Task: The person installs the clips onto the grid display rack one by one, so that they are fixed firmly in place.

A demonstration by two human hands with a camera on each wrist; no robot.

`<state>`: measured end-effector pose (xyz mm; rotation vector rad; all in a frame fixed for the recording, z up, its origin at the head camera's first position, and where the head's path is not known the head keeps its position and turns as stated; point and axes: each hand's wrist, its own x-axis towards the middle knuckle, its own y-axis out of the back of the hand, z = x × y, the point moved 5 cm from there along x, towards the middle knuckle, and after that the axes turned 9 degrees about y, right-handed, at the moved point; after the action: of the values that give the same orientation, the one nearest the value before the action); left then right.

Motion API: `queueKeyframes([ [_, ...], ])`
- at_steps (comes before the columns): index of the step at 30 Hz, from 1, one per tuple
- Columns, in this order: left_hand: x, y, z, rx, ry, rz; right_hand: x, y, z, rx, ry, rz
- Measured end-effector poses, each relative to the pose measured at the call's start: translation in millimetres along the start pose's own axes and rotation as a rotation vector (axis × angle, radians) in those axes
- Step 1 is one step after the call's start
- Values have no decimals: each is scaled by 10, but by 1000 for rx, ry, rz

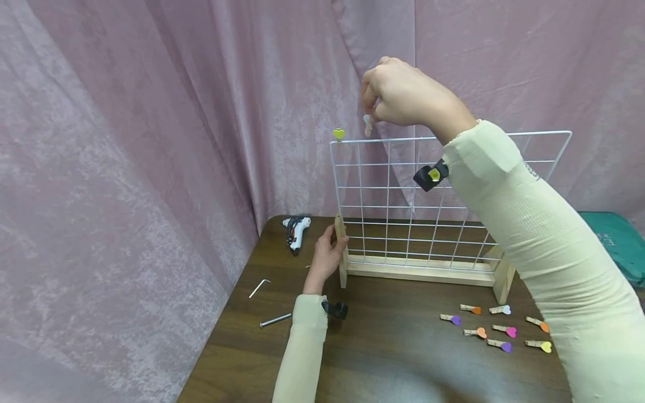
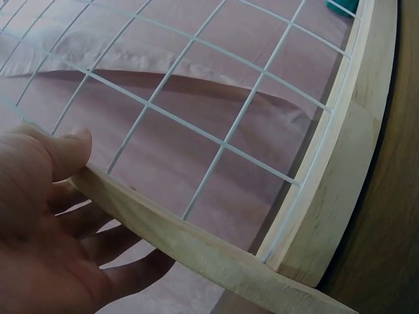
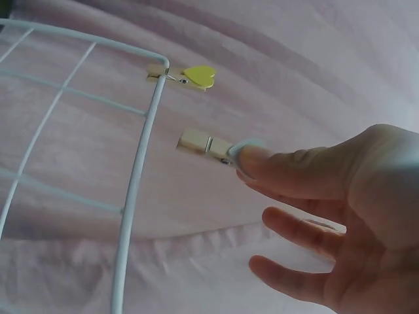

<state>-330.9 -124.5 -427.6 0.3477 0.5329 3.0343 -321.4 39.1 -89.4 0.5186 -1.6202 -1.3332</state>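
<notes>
Between thumb and forefinger, my right hand [image 1: 403,92] pinches a small wooden clothespin [image 3: 204,145] with a white heart, held just above the top wire of the white wire grid [image 1: 388,187]. Another clothespin, with a yellow heart [image 1: 339,134], is clipped at the grid's top left corner. Lower down, my left hand [image 1: 326,254] holds the left wooden upright [image 1: 340,252] of the stand. In the left wrist view, the thumb lies on one side of that upright [image 2: 163,229] and the fingers on the other.
Several heart clothespins [image 1: 499,328] lie on the brown table at the right. A white glue gun [image 1: 297,232], a hex key [image 1: 258,288] and a long bolt [image 1: 275,320] lie at the left. A green item [image 1: 617,243] sits behind right, and pink curtain [image 1: 282,112] hangs behind the grid.
</notes>
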Motion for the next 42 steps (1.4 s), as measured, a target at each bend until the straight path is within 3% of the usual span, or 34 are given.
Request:
queueKeyframes([
  [5, 68, -38, -167, 19, 10, 17, 86, -81, 43, 55, 14, -28],
  [13, 2, -29, -3, -1, -17, 0, 138, -188, 72, 83, -39, -116],
  [17, 63, -48, -132, 8, -32, 15, 149, -193, 70, 102, -77, -120],
  [24, 85, -48, -142, 9, -35, 25, 176, -214, 71, 71, -67, -94],
  [27, 77, -46, -113, 0, -33, 23, 182, -214, 69, 49, -42, -77],
  [34, -59, 8, 185, 6, -56, 16, 177, -240, 64, 41, -36, -58],
  [42, -55, 6, 187, 15, -46, 14, 162, -285, 83, 58, -89, -83],
])
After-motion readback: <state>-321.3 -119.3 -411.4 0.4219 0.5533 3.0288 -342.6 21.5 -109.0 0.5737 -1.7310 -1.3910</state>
